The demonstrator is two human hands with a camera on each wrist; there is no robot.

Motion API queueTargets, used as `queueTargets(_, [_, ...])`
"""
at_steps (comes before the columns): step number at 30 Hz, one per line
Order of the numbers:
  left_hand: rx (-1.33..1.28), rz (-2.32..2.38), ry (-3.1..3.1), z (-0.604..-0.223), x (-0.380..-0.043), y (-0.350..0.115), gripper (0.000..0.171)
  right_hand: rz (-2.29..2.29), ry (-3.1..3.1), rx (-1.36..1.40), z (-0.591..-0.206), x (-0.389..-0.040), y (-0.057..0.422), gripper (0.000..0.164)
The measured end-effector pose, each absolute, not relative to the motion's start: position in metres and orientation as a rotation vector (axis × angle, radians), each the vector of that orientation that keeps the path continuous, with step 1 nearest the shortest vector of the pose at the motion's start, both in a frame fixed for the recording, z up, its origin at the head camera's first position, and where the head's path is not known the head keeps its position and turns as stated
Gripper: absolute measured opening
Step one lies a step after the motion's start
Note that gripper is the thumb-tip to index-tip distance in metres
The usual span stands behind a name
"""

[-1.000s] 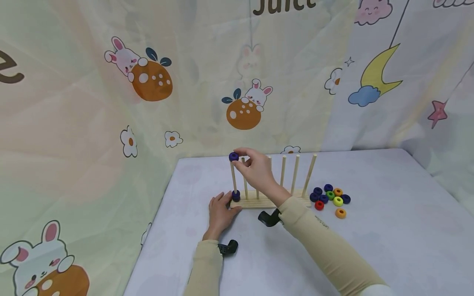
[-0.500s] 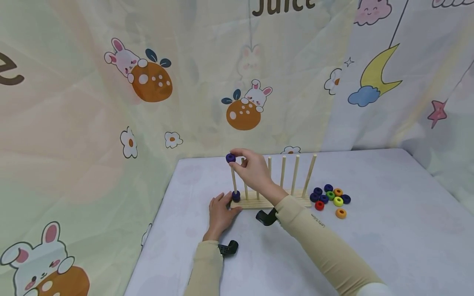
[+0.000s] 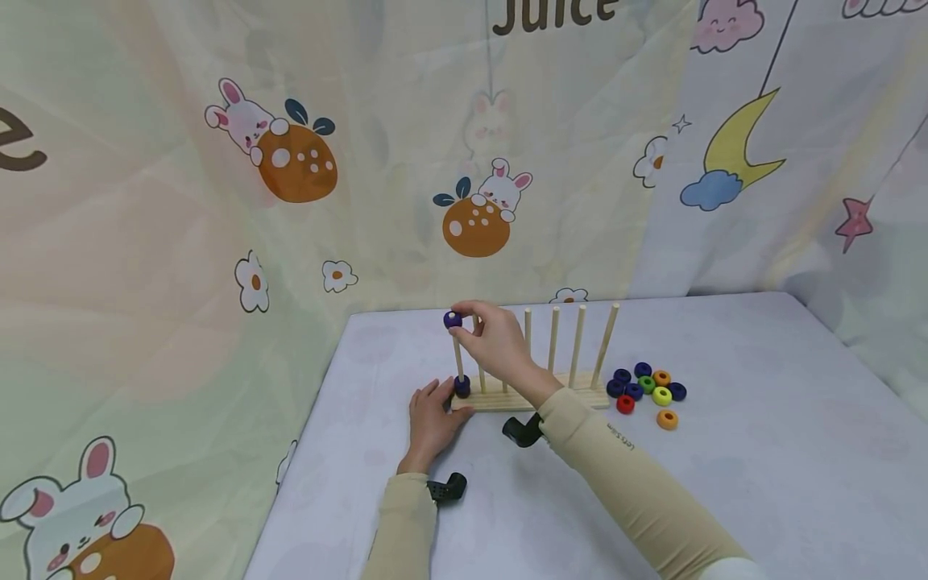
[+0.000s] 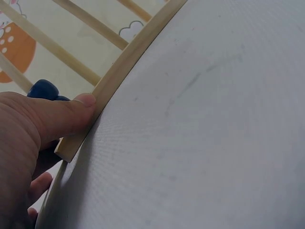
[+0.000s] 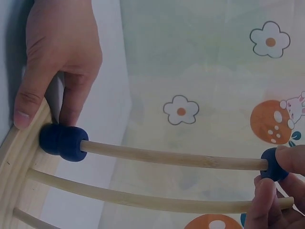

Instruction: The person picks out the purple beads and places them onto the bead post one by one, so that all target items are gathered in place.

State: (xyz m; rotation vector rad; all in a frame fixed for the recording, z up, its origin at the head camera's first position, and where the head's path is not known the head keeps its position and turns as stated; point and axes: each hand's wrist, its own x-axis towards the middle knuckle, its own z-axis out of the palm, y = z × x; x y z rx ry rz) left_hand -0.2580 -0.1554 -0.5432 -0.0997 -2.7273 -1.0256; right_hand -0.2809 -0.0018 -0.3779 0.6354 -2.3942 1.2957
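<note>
My right hand (image 3: 500, 342) pinches a dark blue bead (image 3: 453, 321) between thumb and fingers at the top of the leftmost peg. The peg's pale tip shows in the bead's hole, and in the right wrist view the peg (image 5: 176, 156) runs into this bead (image 5: 270, 164). Two more blue beads (image 5: 66, 142) sit stacked at the foot of that peg. With my left hand (image 3: 431, 423) I hold the left end of the wooden peg rack (image 3: 529, 400), thumb on its front edge; the other fingers are partly hidden behind it.
Right of the rack, loose beads lie on the white-covered table (image 3: 761, 451): several dark blue ones, a red bead (image 3: 625, 404), a green bead (image 3: 647, 385), a yellow bead (image 3: 661, 395) and two orange ones. Several bare upright pegs (image 3: 578, 346) stand along the rack. Behind hangs a printed cloth (image 3: 391, 161).
My right hand shifted slightly left, then lowered the pinched bead a little, so the peg tip now shows through its hole. The left hand stays on the rack.
</note>
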Motion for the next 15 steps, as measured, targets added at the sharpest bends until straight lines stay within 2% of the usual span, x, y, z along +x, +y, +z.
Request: queueTargets(15, [-0.107,-1.023,-2.727,-0.5434,-0.2594,-0.1555,0.067,1.319,-2.368,0.627,-0.3802,-0.2772,-0.0016,0.034])
